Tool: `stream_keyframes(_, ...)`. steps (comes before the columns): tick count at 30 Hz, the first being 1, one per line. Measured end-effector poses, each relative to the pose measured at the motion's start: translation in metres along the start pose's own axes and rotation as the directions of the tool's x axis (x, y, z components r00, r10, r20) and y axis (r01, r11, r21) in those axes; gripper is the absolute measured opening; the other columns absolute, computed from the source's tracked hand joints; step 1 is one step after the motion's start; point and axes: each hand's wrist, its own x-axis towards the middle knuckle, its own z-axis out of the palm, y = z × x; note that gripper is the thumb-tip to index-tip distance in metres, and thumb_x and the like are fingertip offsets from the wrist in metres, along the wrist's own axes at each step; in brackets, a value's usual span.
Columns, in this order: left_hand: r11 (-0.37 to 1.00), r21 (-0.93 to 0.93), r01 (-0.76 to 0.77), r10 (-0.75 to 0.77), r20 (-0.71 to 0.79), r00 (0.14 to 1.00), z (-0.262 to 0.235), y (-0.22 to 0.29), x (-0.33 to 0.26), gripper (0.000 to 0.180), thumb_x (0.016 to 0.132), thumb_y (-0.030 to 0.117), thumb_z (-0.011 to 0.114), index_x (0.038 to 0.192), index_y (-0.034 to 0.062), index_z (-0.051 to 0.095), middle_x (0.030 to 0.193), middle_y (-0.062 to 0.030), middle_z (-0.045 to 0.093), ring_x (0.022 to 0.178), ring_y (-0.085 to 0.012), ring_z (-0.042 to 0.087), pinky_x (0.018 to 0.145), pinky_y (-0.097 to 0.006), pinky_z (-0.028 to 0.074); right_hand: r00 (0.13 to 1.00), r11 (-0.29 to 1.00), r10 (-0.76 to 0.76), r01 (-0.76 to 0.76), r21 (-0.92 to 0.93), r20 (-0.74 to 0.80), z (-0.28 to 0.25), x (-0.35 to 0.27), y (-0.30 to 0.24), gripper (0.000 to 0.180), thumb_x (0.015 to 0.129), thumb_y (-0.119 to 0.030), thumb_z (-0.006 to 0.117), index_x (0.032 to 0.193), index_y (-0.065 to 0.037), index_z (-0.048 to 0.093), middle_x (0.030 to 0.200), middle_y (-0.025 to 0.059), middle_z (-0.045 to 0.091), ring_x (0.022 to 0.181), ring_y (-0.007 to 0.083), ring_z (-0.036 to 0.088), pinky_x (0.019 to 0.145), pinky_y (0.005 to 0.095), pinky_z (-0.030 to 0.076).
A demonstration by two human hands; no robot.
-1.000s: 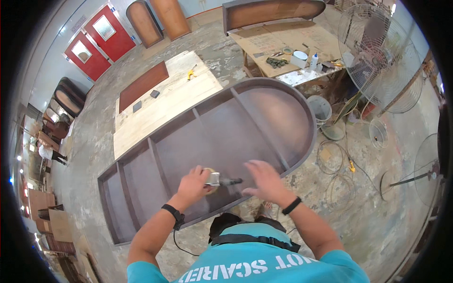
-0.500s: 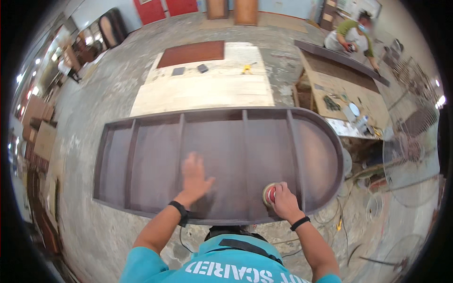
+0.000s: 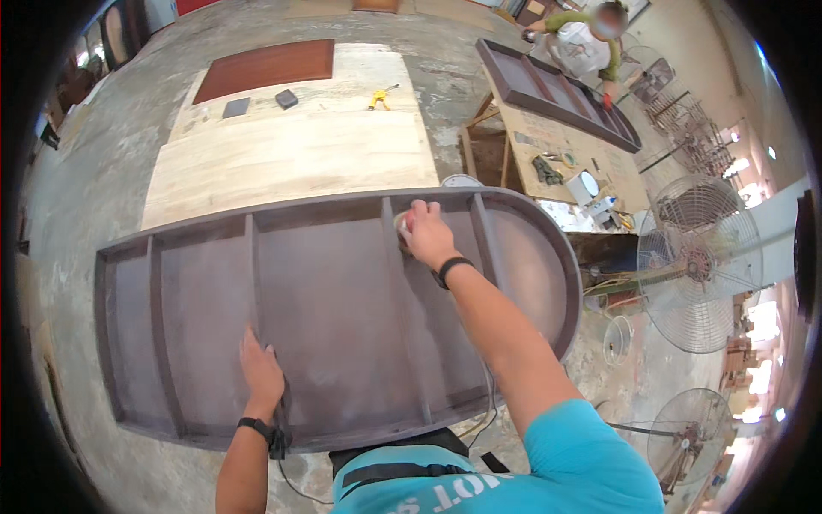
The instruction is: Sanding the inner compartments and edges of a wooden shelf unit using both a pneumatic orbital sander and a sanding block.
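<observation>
In front of me lies a long, dark brown wooden panel [image 3: 321, 343] with a raised rim, one rounded end at the right and several cross dividers. My right hand [image 3: 428, 233] is closed around a small round sander [image 3: 402, 224], reddish on top with a pale rim and partly hidden by the fingers. It is on the panel at the far end of a divider [image 3: 415, 334], close to the far rim. My left hand [image 3: 262, 370] rests, fingers stretched out, along another divider [image 3: 253, 274] near the panel's near side. No object shows in it.
Beyond lies a pale board [image 3: 291, 163] bearing a reddish-brown panel [image 3: 265, 68], dark blocks and a yellow tool [image 3: 382, 98]. At right, a co-worker [image 3: 582, 43] handles a similar dark frame on a workbench [image 3: 548, 128]. Large fans [image 3: 698, 265] stand right. Cables hang near my waist.
My right hand has moved the sander from the near side to the far rim. My left hand has moved left and nearer, onto a divider. The view has turned right; the co-worker's piece now lies tilted differently.
</observation>
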Motion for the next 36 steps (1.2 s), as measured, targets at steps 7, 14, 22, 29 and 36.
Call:
stream_keyframes(7, 0.993, 0.106, -0.053, 0.056, -0.025, 0.998, 0.0, -0.012, -0.002, 0.069, 0.11, 0.003, 0.06, 0.172, -0.0113, 0.032, 0.173, -0.0342, 0.044, 0.161, -0.054, 0.039, 0.139, -0.058, 0.027, 0.988, 0.989, 0.145, -0.144, -0.011, 0.045, -0.005, 0.029, 0.048, 0.06, 0.101, -0.037, 0.082, 0.143, -0.007, 0.05, 0.142, 0.0304, 0.054, 0.115, 0.0554, 0.073, 0.101, 0.06, 0.062)
stream_keyframes(14, 0.997, 0.071, -0.042, 0.042, -0.008, 0.999, 0.0, -0.006, -0.002, 0.068, 0.111, 0.003, 0.058, 0.172, -0.0112, 0.031, 0.172, -0.0347, 0.044, 0.16, -0.0549, 0.04, 0.139, -0.059, 0.027, 0.987, 0.984, 0.161, -0.158, -0.084, 0.03, -0.036, -0.013, 0.088, 0.067, 0.102, -0.045, 0.082, 0.146, -0.007, 0.049, 0.144, 0.0317, 0.054, 0.119, 0.0557, 0.071, 0.103, 0.0604, 0.061)
stream_keyframes(22, 0.991, 0.108, -0.085, 0.091, -0.057, 0.994, 0.007, -0.027, -0.006, 0.068, 0.112, 0.003, 0.058, 0.172, -0.0117, 0.031, 0.17, -0.0347, 0.047, 0.16, -0.0529, 0.042, 0.138, -0.059, 0.028, 0.989, 0.999, 0.02, -0.015, -0.034, 0.145, -0.037, -0.163, 0.06, 0.047, 0.111, -0.052, 0.064, 0.129, -0.008, 0.059, 0.129, 0.0227, 0.062, 0.106, 0.0511, 0.073, 0.092, 0.0578, 0.063)
stream_keyframes(29, 0.988, 0.153, 0.024, -0.019, -0.037, 0.999, 0.011, -0.016, -0.004, 0.07, 0.109, 0.003, 0.064, 0.172, -0.0071, 0.035, 0.168, -0.0326, 0.051, 0.156, -0.0506, 0.048, 0.13, -0.055, 0.04, 0.932, 0.923, -0.313, 0.344, -0.173, 0.18, -0.014, -0.061, 0.036, 0.038, 0.113, -0.042, 0.056, 0.122, -0.006, 0.061, 0.122, 0.025, 0.065, 0.087, 0.0509, 0.075, 0.079, 0.0623, 0.064)
stream_keyframes(36, 0.956, 0.294, 0.016, 0.022, -0.127, 0.992, 0.009, 0.008, -0.012, 0.072, 0.107, 0.005, 0.069, 0.171, -0.0053, 0.038, 0.169, -0.0288, 0.052, 0.156, -0.0461, 0.051, 0.13, -0.053, 0.042, 0.81, 0.809, -0.536, 0.574, -0.13, 0.239, -0.013, -0.088, 0.06, 0.034, 0.111, -0.038, 0.059, 0.118, -0.005, 0.062, 0.118, 0.0254, 0.066, 0.091, 0.0504, 0.075, 0.081, 0.0609, 0.064)
